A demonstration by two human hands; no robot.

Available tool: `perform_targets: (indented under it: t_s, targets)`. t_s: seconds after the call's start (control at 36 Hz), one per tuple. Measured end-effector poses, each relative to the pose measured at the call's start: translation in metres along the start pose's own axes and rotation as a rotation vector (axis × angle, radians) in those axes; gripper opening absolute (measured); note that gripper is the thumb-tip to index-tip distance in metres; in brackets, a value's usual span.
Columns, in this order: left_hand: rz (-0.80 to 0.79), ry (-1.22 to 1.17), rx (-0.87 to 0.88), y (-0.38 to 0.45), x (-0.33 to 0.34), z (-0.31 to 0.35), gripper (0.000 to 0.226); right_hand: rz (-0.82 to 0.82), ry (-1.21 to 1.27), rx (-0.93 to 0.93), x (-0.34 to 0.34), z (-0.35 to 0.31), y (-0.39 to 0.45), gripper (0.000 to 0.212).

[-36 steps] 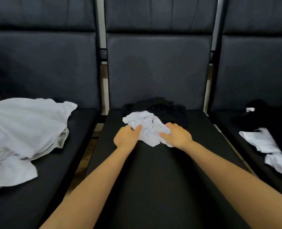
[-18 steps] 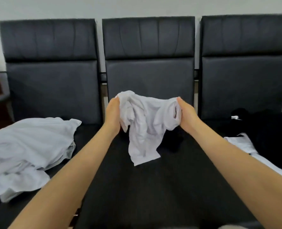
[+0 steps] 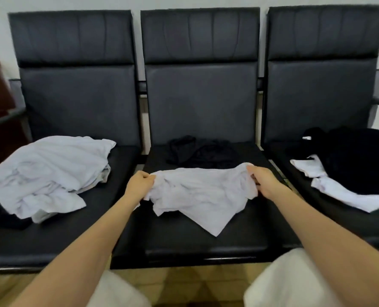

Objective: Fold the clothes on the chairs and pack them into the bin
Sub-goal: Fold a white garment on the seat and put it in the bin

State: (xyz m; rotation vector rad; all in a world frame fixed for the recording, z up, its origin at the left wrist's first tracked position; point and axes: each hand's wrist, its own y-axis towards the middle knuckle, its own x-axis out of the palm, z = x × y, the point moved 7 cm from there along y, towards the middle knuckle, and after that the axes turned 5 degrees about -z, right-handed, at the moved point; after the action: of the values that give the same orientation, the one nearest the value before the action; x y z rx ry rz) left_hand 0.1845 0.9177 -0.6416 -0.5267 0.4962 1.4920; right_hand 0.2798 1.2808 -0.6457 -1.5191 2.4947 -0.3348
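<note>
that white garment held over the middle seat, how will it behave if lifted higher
The white garment is probably floppy: between the left hand and right hand it sags and creases, one corner drooping to a point on the middle seat. It looks light and thin. It should hang limp from each grip, not hold shape.

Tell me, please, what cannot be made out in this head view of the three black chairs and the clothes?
- Bin: nowhere in the head view.
- Crumpled white garment, gripped by left hand and right hand: type unclear, bunched.
- Dark clothing on the middle seat: black on black, shape lost.
- Black garment on the right chair: cut off by the right edge.
</note>
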Motion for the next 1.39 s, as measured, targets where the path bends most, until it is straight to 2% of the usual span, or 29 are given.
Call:
perform_targets:
  t_s: [0.03,0.08,0.17,0.22,0.31,0.39,0.47,0.58,0.64,0.67,0.78,0.83,0.89,0.94,1.0,1.06,1.11,1.17,1.25,1.31,1.33,1.39]
  targets:
    - [0.034,0.063,0.003,0.000,-0.004,-0.003,0.016,0.010,-0.181,-0.002,-0.004,0.005,0.004,0.016]
    - [0.142,0.175,0.114,-0.002,-0.009,0.011,0.030,0.005,-0.284,-0.010,-0.008,0.007,0.003,0.017]
    - [0.263,0.171,0.329,-0.016,-0.006,0.048,0.028,0.086,-0.154,-0.048,-0.022,0.002,0.005,0.020]
    - [0.200,0.116,0.437,-0.020,0.015,0.069,0.023,0.125,-0.162,-0.031,-0.031,0.009,0.005,0.032]
    - [0.010,0.099,0.521,-0.017,0.056,0.100,0.017,0.145,-0.247,0.011,-0.039,0.014,0.001,0.028]
    - [-0.202,0.048,0.493,-0.007,0.098,0.116,0.016,0.111,-0.301,-0.021,-0.044,0.016,0.002,0.025]
    - [-0.320,0.035,0.450,0.003,0.131,0.123,0.018,0.056,-0.428,-0.083,-0.041,0.016,-0.004,0.033]
    - [-0.440,0.001,0.262,0.017,0.172,0.119,0.047,0.016,-0.661,-0.148,-0.031,0.017,0.002,0.047]
    - [-0.511,-0.022,0.139,0.018,0.191,0.115,0.053,-0.011,-0.797,-0.202,-0.025,0.020,0.008,0.044]
    - [-0.531,0.003,0.119,0.020,0.199,0.115,0.051,-0.017,-0.853,-0.224,-0.023,0.021,0.011,0.040]
    - [-0.525,0.269,0.228,0.016,0.211,0.127,0.029,0.015,-0.996,-0.287,-0.021,0.020,0.012,0.031]
    - [-0.525,0.234,0.208,0.017,0.214,0.130,0.025,0.042,-1.030,-0.306,-0.023,0.020,0.014,0.030]
    - [-0.535,-0.056,0.129,0.015,0.209,0.131,0.024,0.065,-0.984,-0.320,-0.026,0.020,0.016,0.033]
    - [-0.505,-0.430,0.007,0.015,0.198,0.130,0.022,0.084,-0.837,-0.324,-0.030,0.018,0.016,0.031]
    - [-0.460,-0.703,-0.087,0.017,0.182,0.125,0.019,0.086,-0.547,-0.312,-0.034,0.016,0.018,0.025]
    - [-0.421,-0.800,-0.096,0.022,0.162,0.118,0.023,0.084,-0.205,-0.266,-0.037,0.013,0.019,0.020]
    - [-0.418,-0.800,-0.018,0.030,0.143,0.115,0.030,0.070,0.080,-0.218,-0.037,0.010,0.019,0.018]
    - [-0.399,-0.738,0.092,0.029,0.121,0.118,0.013,0.038,0.269,-0.186,-0.031,0.005,0.018,0.016]
    - [-0.380,-0.740,0.144,0.016,0.096,0.118,0.007,-0.018,0.391,-0.162,-0.016,-0.002,0.014,0.010]
    - [-0.424,-0.695,0.084,0.012,0.095,0.099,0.020,-0.075,0.405,-0.145,-0.005,-0.003,0.011,0.010]
    - [-0.455,-0.594,0.012,0.006,0.100,0.085,0.028,-0.102,0.390,-0.127,0.000,-0.001,0.010,0.012]
    - [-0.562,-0.003,-0.185,-0.017,0.110,0.048,0.031,-0.122,0.341,-0.067,0.005,0.006,0.007,0.015]
